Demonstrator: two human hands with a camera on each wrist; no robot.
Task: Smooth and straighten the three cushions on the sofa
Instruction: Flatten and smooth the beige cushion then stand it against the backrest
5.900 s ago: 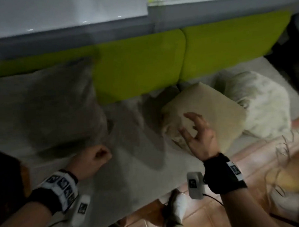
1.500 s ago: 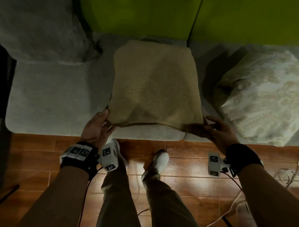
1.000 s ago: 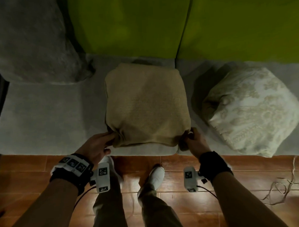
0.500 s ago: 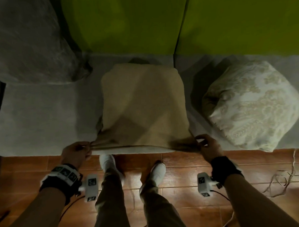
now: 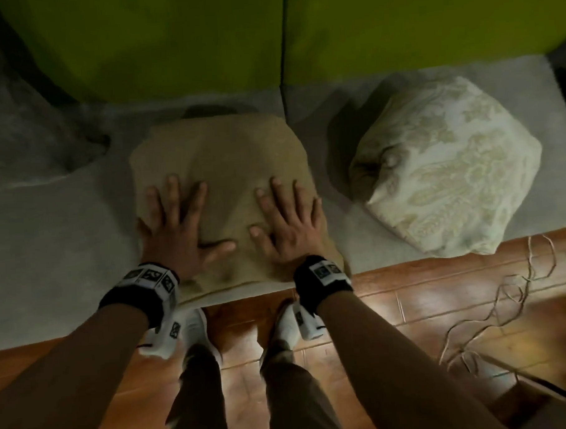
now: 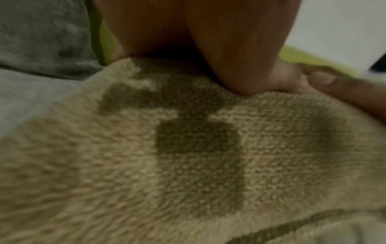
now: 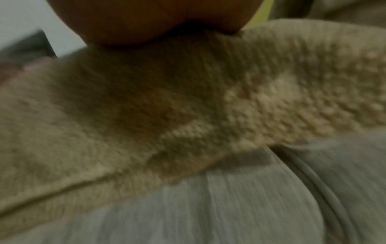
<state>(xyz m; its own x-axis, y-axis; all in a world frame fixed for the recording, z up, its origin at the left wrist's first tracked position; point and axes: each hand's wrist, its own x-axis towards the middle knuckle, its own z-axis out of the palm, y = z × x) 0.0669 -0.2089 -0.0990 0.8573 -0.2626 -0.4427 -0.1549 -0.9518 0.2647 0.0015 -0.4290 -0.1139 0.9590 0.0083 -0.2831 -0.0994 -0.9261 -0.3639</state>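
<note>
A tan, nubbly cushion [image 5: 227, 158] lies flat on the grey sofa seat [image 5: 59, 243], its front edge at the seat's front. My left hand [image 5: 175, 225] and right hand [image 5: 288, 220] both press palm-down on its near half, fingers spread and straight. The wrist views show the same tan cushion [image 6: 188, 165] [image 7: 146, 115] close up under each palm. A cream patterned cushion [image 5: 448, 171] lies rumpled to the right on the seat. A grey cushion [image 5: 21, 128] leans at the far left.
Green back cushions [image 5: 170, 41] stand behind the seat. A wooden floor [image 5: 409, 306] with a loose tangle of cord [image 5: 493, 305] lies in front at the right. My legs and white shoes [image 5: 196, 331] stand against the sofa's front edge.
Both hands let go of the tan cushion's front corners and moved onto its top, where they now lie flat with spread fingers.
</note>
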